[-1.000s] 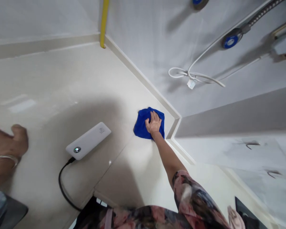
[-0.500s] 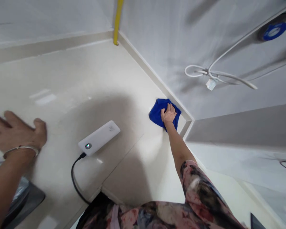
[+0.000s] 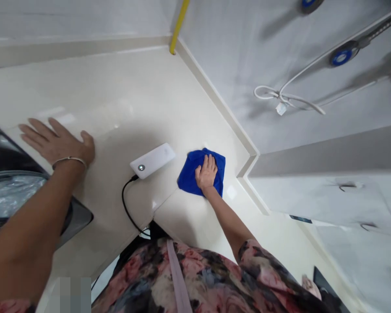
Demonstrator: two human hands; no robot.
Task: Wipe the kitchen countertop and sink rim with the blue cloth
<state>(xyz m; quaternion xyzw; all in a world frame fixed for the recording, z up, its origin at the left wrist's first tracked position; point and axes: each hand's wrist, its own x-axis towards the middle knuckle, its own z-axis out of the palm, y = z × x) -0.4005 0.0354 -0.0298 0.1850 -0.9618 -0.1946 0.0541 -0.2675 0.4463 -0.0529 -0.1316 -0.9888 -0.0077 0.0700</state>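
A blue cloth (image 3: 190, 174) lies spread on the pale countertop (image 3: 143, 100), close to its raised edge on the right. My right hand (image 3: 207, 173) presses flat on top of the cloth, fingers stretched forward and thumb out to the side. On the left, my left hand (image 3: 58, 141) rests palm down on the bare counter with its fingers spread, holding nothing; a bangle circles the wrist. Between the two hands sits a white power bank (image 3: 153, 161) with a lit round display. A black cable (image 3: 126, 204) runs from it toward my body.
A dark sink-like fixture (image 3: 81, 217) with clear plastic on it is at the left. A yellow pipe (image 3: 180, 26) meets the counter at the back corner. White looped cable (image 3: 283, 94) and a blue-ringed valve fitting (image 3: 342, 56) hang along the right wall.
My right hand and the cloth have come away from the wall edge, nearer the power bank. The view has shifted, bringing more of the left fixture and my left hand into sight.
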